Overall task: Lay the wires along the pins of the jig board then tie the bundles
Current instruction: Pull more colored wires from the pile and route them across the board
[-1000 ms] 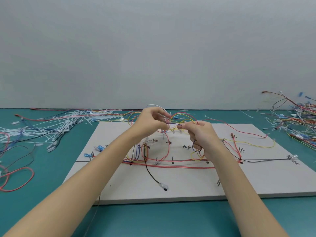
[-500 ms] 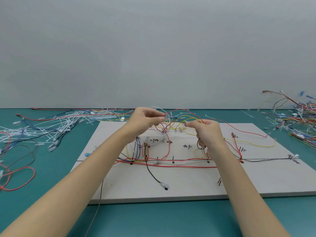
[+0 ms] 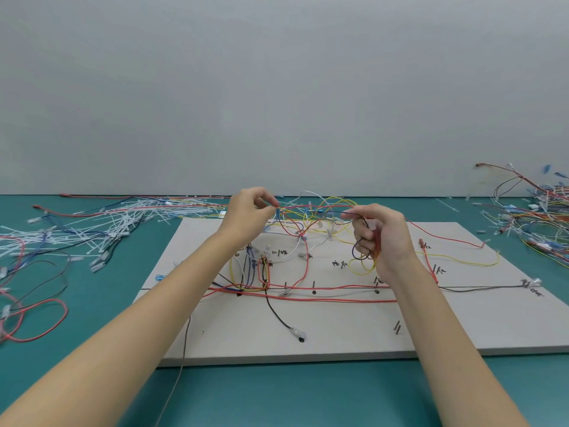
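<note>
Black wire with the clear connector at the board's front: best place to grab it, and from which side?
Pinch the black wire just behind its clear connector, coming from above. That end lies loose and flat on the jig board, apart from the other wires and pins; its far end disappears into the tangle.

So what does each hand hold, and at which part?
The left hand pinches a red wire mid-length; the right hand grips a wire bundle at its loops.

white jig board (image 3: pixel 338 337), teal table (image 3: pixel 277 392), red wire (image 3: pixel 338 300)
</note>
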Motion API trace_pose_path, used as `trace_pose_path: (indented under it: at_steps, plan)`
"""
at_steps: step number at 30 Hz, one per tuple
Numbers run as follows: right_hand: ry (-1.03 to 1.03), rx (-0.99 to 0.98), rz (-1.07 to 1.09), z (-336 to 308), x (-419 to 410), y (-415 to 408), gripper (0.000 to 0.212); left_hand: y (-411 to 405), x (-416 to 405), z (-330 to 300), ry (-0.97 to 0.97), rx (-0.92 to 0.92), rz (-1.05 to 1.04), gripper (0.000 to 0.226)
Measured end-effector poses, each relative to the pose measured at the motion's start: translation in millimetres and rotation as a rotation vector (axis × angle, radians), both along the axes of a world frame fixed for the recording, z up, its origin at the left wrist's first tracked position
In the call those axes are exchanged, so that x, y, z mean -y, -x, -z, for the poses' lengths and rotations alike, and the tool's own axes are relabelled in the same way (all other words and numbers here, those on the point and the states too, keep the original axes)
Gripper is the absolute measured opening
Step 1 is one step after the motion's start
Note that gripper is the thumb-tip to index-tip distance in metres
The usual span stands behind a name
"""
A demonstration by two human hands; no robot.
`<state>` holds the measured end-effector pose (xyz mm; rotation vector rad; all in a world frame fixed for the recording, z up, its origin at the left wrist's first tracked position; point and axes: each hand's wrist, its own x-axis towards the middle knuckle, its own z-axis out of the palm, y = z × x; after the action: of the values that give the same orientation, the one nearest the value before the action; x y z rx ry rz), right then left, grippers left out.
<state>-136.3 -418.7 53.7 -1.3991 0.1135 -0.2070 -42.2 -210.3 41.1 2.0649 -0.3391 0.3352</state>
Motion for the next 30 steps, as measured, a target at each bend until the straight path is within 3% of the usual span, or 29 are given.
trace_pose_path:
  at_steps: [3, 7, 12, 15, 17, 20, 24, 30]
  plan:
    - [0.055, 0.113, 0.07, -1.0, 1.0, 0.2, 0.021, -1.0, -0.5, 3.5, -0.022, 0.027, -0.018, 0.012]
    - [0.163, 0.195, 0.089, -5.0, -0.7, 2.7, 0.017, 2.1, 3.1, 5.9, -0.267, 0.131, -0.096, 0.019]
    - [0.098, 0.198, -0.109, -11.6, -1.9, 8.7, 0.02, 25.5, 12.6, 2.0, -0.311, 0.233, 0.036, 0.08]
    - [-0.09, 0.208, -0.294, -16.6, 0.6, 14.0, 0.021, 35.1, 21.6, 4.6, -0.249, 0.261, 0.036, 0.098]
    - [-0.194, 0.224, -0.442, -18.8, 2.8, 17.7, 0.021, 36.8, 26.7, 5.3, -0.241, 0.329, -0.01, 0.093]
    - [-0.253, 0.231, -0.666, -18.5, 3.4, 22.6, 0.018, 31.2, 31.8, 7.8, -0.253, 0.425, -0.042, 0.065]
    - [-0.336, 0.282, -1.079, -17.8, -1.1, 24.1, 0.021, 20.8, 34.9, 13.0, -0.242, 0.368, -0.065, 0.024]
    - [-0.328, 0.381, -1.309, -22.8, -3.5, 26.5, 0.024, 14.9, 35.3, 17.4, -0.343, 0.341, -0.075, 0.015]
